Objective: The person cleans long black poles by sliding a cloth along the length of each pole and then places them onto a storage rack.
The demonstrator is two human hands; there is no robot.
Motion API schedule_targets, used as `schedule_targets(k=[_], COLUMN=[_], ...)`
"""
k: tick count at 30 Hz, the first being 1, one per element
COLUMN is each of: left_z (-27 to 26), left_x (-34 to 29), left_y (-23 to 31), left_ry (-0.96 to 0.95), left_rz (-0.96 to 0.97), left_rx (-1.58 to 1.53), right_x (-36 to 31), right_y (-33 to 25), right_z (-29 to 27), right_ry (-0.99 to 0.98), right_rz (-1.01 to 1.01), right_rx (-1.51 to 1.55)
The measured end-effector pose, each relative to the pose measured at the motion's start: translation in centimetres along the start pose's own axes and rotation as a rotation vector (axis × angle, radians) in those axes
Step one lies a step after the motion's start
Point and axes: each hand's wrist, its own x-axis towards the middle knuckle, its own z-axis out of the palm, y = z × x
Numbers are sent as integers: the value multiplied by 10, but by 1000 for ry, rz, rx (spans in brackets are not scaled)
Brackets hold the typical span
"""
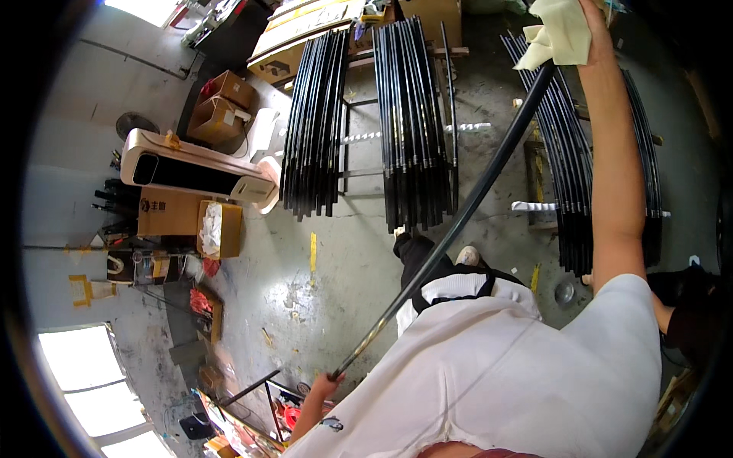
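Observation:
A long black rod slants across the front of my body from lower left to upper right. Its lower, thinner-looking end, with a few yellowish marks, is in my left hand, whose fingers are closed round it. Up at the top right, my right arm is stretched out, and my right hand is closed on a pale yellow cloth. That cloth wraps the rod's upper part and hides most of the fingers.
Similar black rods lie in rows on low racks: a left bundle, a middle bundle and a right bundle. A pink-and-white upright appliance, cartons and a box of white paper line the left wall. Someone's dark sleeve shows at right.

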Motion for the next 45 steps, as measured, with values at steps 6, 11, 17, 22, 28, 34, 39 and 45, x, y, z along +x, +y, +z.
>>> schedule_targets(k=[6,11,17,22,28,34,39,45], left_z=[-33,-37,-102,-102,-159,-163,-195,-139], left_x=[19,40,-27,-30,-22,-22,23,137], left_y=[182,297,460,477,494,548,565,556], left_ry=[14,-26,-265,-511,-264,-138,104,838], left_rz=[152,424,540,827,1267,1269,1122,969], left_rx=[-58,-212,-480,-569,-576,-1026,-1309,-681], right_x=[-55,-68,-190,-235,-228,-248,-278,-322], right_y=[25,66,183,215,209,206,207,185], right_z=[56,31,25,-10,-54,-50,-106,-186], right_ry=[65,-102,-232,-269,-360,-529,-630,133], right_rz=[124,326,506,651,391,344,679,841], right_rx=[-94,-2,-307,-490,-838,-976,-1233,-926])
